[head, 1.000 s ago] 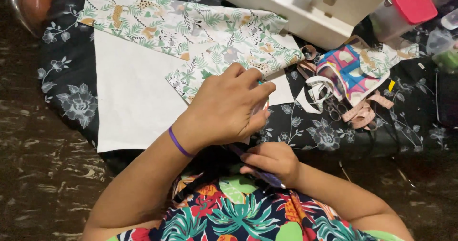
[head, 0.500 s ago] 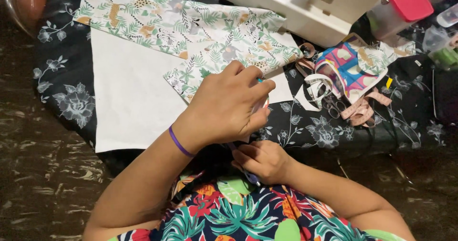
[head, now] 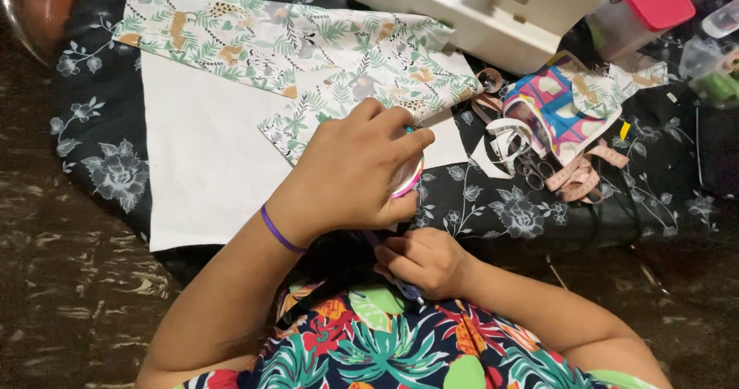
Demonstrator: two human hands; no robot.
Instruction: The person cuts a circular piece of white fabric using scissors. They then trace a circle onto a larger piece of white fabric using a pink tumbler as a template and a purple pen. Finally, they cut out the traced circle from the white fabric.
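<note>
**Hands close on a round tin and a slim tool at the near edge of the white sheet**

Hands first, nearest me. My right hand (head: 426,262) sits just below the near edge of the white sheet (head: 208,165), fingers pinched together on a slim purple tool (head: 409,291); its long axis slants down and to the right, and I cannot tell which end is the tip. Judging by its thinness, it is light and stiff, best held near the middle.

Just above, at the sheet's near right corner, my left hand (head: 350,173) is curled over a small round tin (head: 412,177) with a pink rim, clamped from above. It looks light, hard and smooth, so likely slippery; the rim is the place to hold.

Across the sheet's far side lies the soft leaf-print fabric (head: 308,58). Right of the sheet are ribbon scraps (head: 573,177); beyond, the white sewing machine (head: 477,11).
</note>
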